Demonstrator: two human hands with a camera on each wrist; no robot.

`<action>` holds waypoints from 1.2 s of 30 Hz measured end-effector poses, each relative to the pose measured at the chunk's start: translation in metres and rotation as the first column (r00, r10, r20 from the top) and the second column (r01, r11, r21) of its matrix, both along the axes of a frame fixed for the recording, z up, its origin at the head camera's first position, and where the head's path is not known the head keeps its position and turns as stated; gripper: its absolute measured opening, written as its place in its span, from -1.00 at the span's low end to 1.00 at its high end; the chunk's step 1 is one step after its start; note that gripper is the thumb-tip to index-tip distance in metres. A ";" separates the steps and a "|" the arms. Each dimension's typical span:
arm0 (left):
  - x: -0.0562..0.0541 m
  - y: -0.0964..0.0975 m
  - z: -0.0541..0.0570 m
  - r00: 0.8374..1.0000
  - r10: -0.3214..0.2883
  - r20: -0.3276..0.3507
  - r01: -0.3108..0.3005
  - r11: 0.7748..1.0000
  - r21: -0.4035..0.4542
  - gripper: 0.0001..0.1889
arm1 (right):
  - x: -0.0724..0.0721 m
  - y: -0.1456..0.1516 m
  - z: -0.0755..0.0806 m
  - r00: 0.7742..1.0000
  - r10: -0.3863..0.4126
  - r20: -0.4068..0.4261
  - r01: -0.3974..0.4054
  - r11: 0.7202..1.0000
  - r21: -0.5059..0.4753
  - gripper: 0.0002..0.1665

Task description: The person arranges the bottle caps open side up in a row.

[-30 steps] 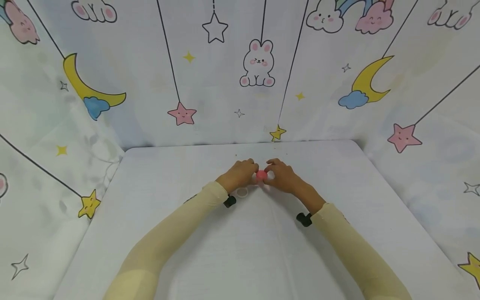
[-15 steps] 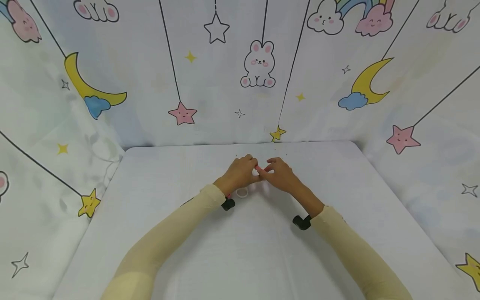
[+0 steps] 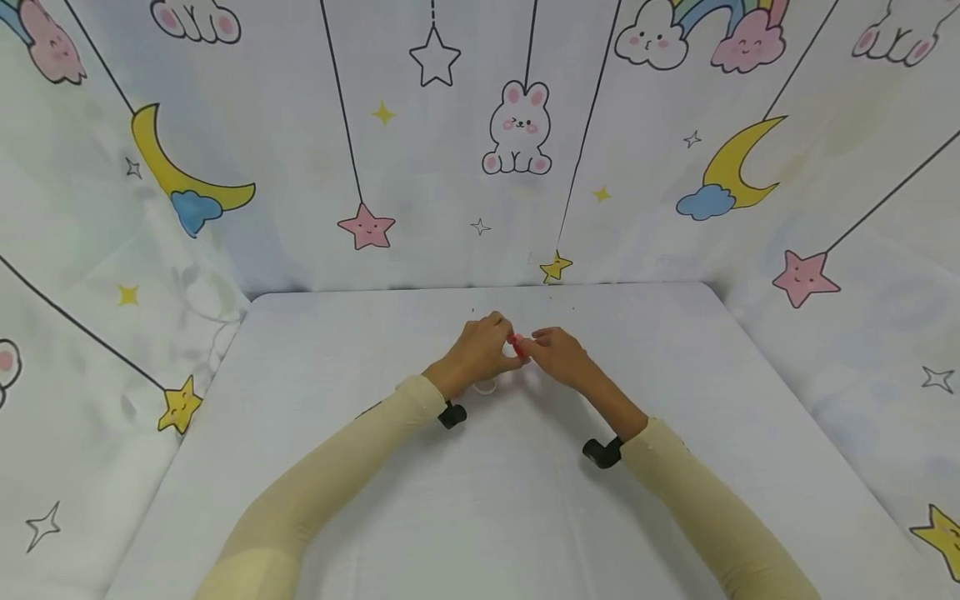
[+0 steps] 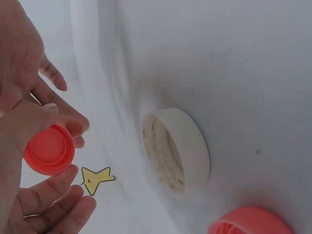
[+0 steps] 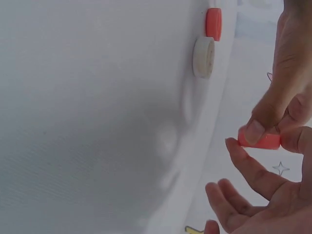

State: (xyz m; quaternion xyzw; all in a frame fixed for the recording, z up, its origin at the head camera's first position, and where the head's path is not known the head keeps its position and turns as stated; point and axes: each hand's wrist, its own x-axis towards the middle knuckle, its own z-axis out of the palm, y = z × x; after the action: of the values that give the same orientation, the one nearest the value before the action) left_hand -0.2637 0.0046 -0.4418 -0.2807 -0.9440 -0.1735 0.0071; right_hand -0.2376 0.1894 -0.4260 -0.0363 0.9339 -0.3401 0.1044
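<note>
Between the fingertips of both hands, above the table, is a small red bottle cap (image 3: 517,344). Its hollow side shows in the left wrist view, where the thumb and fingers of my left hand (image 4: 29,195) pinch the cap (image 4: 48,148). My right hand (image 5: 278,200) has its thumb and a finger at the cap's edges (image 5: 265,141), the other fingers spread loosely. The left thumb presses over the cap. On the table below lie a white cap (image 4: 187,151) with a stained inside and a second red cap (image 4: 251,222), which is hidden in the head view.
A white cloth covers the table (image 3: 480,500). Behind and beside it hangs a printed backdrop (image 3: 450,167) with moons, stars and rabbits. A small dark camera (image 3: 452,415) sits on the left wrist, another camera (image 3: 602,452) on the right.
The held cap has turned from showing its round face to a narrower tilt between the hands. My left wrist has shifted slightly left and nearer, partly covering the white cap.
</note>
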 end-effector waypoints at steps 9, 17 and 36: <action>0.007 -0.006 -0.001 0.998 -0.055 0.009 0.055 0.998 -0.017 -0.52 | 0.003 0.007 -0.007 0.973 0.172 -0.152 -0.172 0.985 0.010 -0.54; 0.010 -0.006 -0.006 0.995 -0.099 0.011 0.100 0.994 -0.045 -0.54 | 0.004 0.019 -0.011 0.933 0.307 -0.187 -0.299 0.952 0.071 -0.61; 0.021 -0.005 -0.014 0.988 -0.156 0.012 0.156 0.988 -0.010 -0.59 | 0.008 0.026 -0.021 0.935 0.352 -0.046 -0.337 0.919 0.204 -0.59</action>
State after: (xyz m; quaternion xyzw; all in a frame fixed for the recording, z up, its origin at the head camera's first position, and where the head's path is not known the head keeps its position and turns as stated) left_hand -0.2430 -0.0001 -0.4560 -0.3528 -0.9200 -0.1699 -0.0136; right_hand -0.2299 0.2153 -0.4468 -0.2036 0.9449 -0.2223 0.1275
